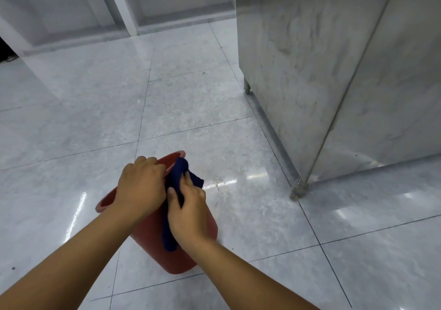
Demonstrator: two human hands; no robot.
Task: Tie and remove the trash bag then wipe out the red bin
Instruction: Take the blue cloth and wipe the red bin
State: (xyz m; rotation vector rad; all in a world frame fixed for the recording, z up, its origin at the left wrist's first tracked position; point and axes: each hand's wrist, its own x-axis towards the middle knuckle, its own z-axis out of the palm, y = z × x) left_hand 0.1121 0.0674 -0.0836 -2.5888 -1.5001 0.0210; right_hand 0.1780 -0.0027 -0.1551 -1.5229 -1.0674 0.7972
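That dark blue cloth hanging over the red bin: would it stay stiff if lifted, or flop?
Probably floppy: the cloth sags over the bin and down its side. Likely light: the right hand holds it with a mere pinch.

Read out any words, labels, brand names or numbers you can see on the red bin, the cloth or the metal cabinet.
None: the red bin, the dark blue cloth, the steel cabinet and the tiled floor show no words, labels or numbers.
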